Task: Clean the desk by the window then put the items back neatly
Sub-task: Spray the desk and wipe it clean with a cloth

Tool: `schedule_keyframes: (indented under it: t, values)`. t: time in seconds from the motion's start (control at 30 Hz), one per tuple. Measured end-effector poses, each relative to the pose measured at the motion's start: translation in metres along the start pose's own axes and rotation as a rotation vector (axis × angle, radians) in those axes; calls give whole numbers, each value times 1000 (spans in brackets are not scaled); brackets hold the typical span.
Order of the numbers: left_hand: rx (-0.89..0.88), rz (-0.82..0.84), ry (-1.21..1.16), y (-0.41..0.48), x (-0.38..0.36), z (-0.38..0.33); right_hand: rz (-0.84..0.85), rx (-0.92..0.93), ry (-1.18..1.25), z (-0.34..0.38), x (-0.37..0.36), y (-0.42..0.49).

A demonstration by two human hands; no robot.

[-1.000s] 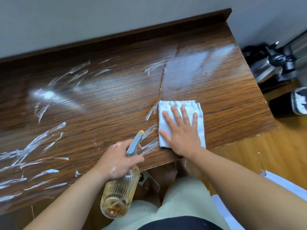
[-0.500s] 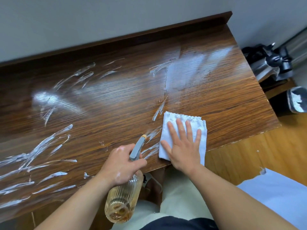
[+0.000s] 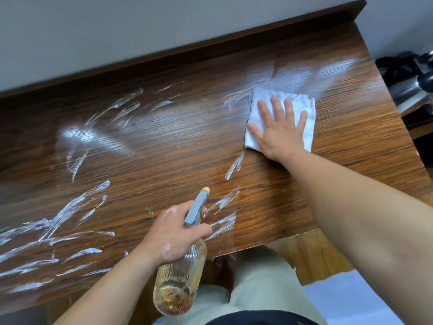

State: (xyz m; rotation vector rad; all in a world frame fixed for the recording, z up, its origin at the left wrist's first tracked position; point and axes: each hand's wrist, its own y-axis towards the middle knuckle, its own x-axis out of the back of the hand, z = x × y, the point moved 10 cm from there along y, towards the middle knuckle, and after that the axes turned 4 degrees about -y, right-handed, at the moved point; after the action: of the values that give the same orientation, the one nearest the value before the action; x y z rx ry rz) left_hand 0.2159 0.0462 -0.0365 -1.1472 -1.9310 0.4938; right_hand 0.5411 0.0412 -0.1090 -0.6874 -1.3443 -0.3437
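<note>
A dark wooden desk (image 3: 164, 146) fills the view, streaked with white foam (image 3: 70, 212) across its left and middle. My right hand (image 3: 280, 130) lies flat, fingers spread, on a white cloth (image 3: 309, 116) at the desk's far right part. My left hand (image 3: 173, 235) grips the neck of an amber ribbed spray bottle (image 3: 179, 285) with a grey trigger head (image 3: 195, 207), held over the desk's front edge. The bottle's body hangs below the edge, in front of my lap.
A grey wall runs behind the desk's raised back lip (image 3: 210, 45). Dark bags and metal objects (image 3: 407, 76) sit to the right of the desk. Wooden floor (image 3: 316, 259) and a pale sheet (image 3: 351, 301) lie below the front right corner.
My right hand has pushed the cloth away from the front edge toward the back right of the desk, wiping off foam there. The left hand and the bottle have hardly moved.
</note>
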Motion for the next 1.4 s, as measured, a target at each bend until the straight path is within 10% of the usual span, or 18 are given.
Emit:
schedule_keyframes:
  t: [0.77, 1.4]
  values:
    - [-86, -7, -25, -6, 7, -16, -54, 539, -113, 100, -52, -241]
    - [-18, -22, -43, 70, 30, -70, -49, 114, -38, 5, 8, 20]
